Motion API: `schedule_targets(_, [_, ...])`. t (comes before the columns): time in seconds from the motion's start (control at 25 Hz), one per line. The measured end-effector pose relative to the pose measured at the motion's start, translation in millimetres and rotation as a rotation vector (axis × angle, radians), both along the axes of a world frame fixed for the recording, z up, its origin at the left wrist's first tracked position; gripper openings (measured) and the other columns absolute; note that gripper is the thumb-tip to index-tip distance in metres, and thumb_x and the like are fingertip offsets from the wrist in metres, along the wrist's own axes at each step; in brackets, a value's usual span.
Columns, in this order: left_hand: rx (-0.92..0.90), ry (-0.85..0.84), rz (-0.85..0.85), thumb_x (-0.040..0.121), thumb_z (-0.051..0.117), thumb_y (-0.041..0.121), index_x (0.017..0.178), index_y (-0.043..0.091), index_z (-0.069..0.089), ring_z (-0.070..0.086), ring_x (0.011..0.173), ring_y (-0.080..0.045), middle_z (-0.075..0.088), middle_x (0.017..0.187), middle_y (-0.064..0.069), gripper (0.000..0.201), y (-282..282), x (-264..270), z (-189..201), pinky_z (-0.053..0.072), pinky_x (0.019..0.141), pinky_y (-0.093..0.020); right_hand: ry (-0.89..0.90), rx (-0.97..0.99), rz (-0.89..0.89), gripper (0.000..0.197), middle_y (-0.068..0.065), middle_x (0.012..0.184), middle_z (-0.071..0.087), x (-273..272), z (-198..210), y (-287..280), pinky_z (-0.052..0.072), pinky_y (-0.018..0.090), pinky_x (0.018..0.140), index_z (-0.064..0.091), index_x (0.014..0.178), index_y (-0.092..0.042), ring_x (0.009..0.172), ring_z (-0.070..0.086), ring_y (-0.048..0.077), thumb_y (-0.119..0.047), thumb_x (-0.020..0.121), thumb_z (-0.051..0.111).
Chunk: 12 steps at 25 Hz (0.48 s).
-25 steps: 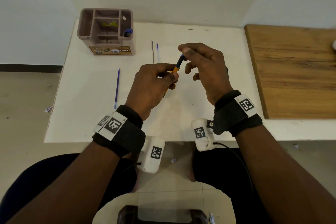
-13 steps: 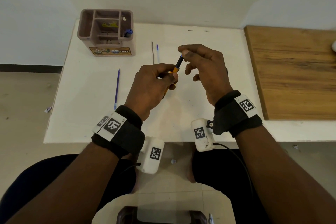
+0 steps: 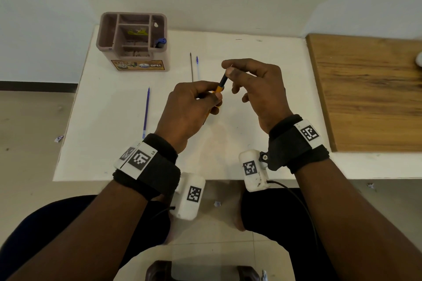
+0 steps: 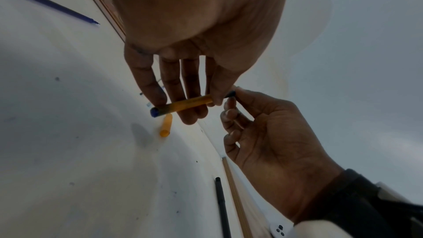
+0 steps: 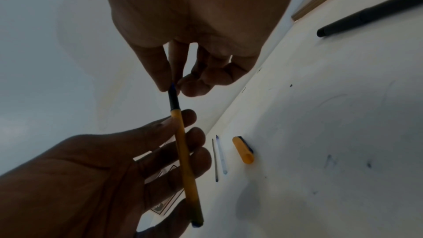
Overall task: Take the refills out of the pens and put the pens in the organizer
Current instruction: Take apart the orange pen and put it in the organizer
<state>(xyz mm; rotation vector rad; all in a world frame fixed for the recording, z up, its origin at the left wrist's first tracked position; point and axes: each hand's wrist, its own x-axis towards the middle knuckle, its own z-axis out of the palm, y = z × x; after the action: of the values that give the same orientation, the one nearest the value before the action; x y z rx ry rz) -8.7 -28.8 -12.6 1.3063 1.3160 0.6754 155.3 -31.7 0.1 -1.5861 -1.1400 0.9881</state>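
white table (image 3: 251, 52) carries all items; a wooden board (image 3: 370, 89) lies on its right side, apart from the work area. brown organizer (image 3: 133, 39) stands at the table's far left corner, several compartments, label on the near face; a blue-capped pen (image 3: 161, 42) stands in its right-hand compartment.

left hand (image 3: 189, 109) is raised over the table centre, fingers and thumb curled round the barrel of an orange pen (image 4: 187, 105), holding it. the left wrist view shows the barrel lying across the fingers with a blue end plug toward the little-finger side. right hand (image 3: 258, 89) is just beside it, thumb and forefinger pinching the dark tip section of the same pen; the other fingers are loosely bent and hold nothing. the pen points up and away from the person, tilted, clear of the table.

a black pen (image 5: 366, 14) lies on the table near the board's edge, visible in both wrist views. a blue refill (image 3: 146, 112) lies on the table to the left of the left hand, well apart from the organizer. two thin refills, one dark (image 3: 191, 66) and one clear with a blue tip (image 3: 197, 67), lie side by side just beyond the hands. an orange cap (image 5: 243, 150) lies on the table beneath the hands, near those two refills.
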Motion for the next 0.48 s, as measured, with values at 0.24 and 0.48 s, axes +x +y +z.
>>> schedule_targets(0.24, [0.019, 0.006, -0.013, 0.102, 0.059, 0.026, 0.124, 0.021, 0.071, 0.076, 0.087, -0.013, 0.077, 0.101, 0.000, 0.026, -1.7, 0.3, 0.4, 0.050, 0.073, -0.019, -0.028, -0.008, -0.034, 0.021, -0.007, 0.080, 0.071, -2.8, -3.1, 2.6, 0.046, 0.010, 0.054, 0.076, 0.098, -0.007, 0.060, 0.061, 0.001, -0.027, 0.094, 0.076])
schedule_targets(0.48, [0.008, -0.026, -0.006, 0.104, 0.055, 0.026, 0.112, 0.026, 0.073, 0.077, 0.086, -0.011, 0.078, 0.100, 0.003, 0.019, 0.1, -2.8, 5.9, 0.057, 0.075, -0.030, -0.052, 0.004, 0.114, 0.022, -0.010, 0.072, 0.068, -3.7, -1.5, 0.1, 0.048, 0.015, 0.056, 0.079, 0.108, -0.009, 0.066, 0.061, 0.005, -0.025, 0.101, 0.066])
